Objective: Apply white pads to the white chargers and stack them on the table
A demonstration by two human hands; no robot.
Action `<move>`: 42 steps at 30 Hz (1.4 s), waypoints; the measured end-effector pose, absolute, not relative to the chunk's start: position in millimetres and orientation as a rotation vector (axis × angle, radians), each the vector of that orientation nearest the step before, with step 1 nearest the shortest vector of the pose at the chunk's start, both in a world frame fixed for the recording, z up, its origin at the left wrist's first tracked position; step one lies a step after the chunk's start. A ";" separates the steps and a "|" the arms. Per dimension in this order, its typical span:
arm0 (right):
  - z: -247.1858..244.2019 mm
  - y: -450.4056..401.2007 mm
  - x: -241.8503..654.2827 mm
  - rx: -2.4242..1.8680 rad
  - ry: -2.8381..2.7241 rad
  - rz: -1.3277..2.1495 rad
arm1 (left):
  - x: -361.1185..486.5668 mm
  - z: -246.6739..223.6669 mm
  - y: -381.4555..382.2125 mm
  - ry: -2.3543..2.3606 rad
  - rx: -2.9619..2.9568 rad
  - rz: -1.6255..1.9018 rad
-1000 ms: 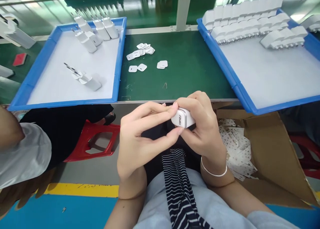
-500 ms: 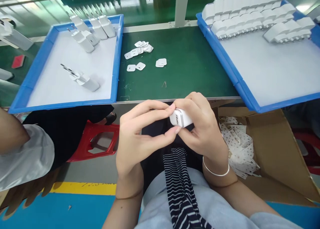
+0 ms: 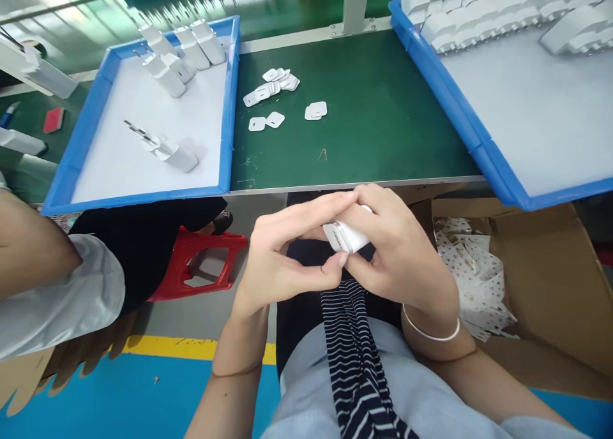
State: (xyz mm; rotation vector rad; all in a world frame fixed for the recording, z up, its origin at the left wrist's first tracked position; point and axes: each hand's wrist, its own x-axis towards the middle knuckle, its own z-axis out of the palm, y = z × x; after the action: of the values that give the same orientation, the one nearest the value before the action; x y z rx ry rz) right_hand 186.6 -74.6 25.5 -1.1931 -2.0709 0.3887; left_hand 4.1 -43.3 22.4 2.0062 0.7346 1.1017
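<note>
Between my two hands, just in front of the table's edge, is a white charger [image 3: 352, 236] with a grey band and dark lettering near one end. My right hand [image 3: 407, 254] wraps its fingers and thumb round the body. My left hand [image 3: 278, 251] is closed against it, thumb tip at the lower edge of the lettered end, its long fingers reaching over the top towards my right fingers. Small white square plates [image 3: 272, 89] lie in a loose pile on the green table, with a few more plates [image 3: 316, 111] nearer me.
A blue-rimmed tray [image 3: 228, 120] on the left holds several white chargers with pins up. Rows of white chargers [image 3: 498, 14] fill the back of the right tray [image 3: 460, 126]. Below are a cardboard box [image 3: 550, 298] and a red stool [image 3: 234, 260]. A co-worker's arm [image 3: 33, 247] shows at left.
The charger has tilted in my hands and its lettered face shows less. My left fingers have slid further over the top, towards my right hand. The view has shifted a little.
</note>
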 end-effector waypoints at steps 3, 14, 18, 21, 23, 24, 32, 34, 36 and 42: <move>26.9 -75.1 186.7 -1.195 -2.095 0.430 | 5.6 20.6 -45.2 0.697 1.957 1.135; 31.0 -77.7 184.4 -1.242 -2.105 0.544 | 6.9 20.6 -48.5 0.654 1.805 1.180; 30.0 -77.3 184.7 -1.237 -2.099 0.558 | 8.5 23.2 -51.8 0.690 1.781 1.168; 27.8 -76.5 184.4 -1.260 -2.100 0.527 | 10.5 25.4 -54.6 0.741 1.760 1.155; 25.9 -75.9 184.2 -1.276 -2.106 0.495 | 11.9 27.2 -55.8 0.770 1.759 1.134; 24.9 -75.7 184.0 -1.288 -2.111 0.475 | 12.4 28.1 -56.1 0.786 1.760 1.121; 22.9 -75.0 181.9 -1.375 -2.146 0.352 | 10.1 39.4 -54.4 0.847 1.714 0.951; 22.4 -73.5 182.0 -1.376 -2.146 0.347 | 9.7 41.8 -52.4 0.827 1.708 0.928; 20.6 -71.2 182.5 -1.374 -2.151 0.356 | 10.0 43.6 -49.9 0.823 1.710 0.892; 12.1 -65.8 182.1 -1.457 -2.155 0.303 | 13.7 48.5 -42.9 0.908 1.720 0.732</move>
State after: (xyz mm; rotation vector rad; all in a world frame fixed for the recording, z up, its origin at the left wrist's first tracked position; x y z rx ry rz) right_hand 182.1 -65.8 12.1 -1.4572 -2.1549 0.3026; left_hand 13.7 -42.9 48.5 1.7204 0.9081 0.7324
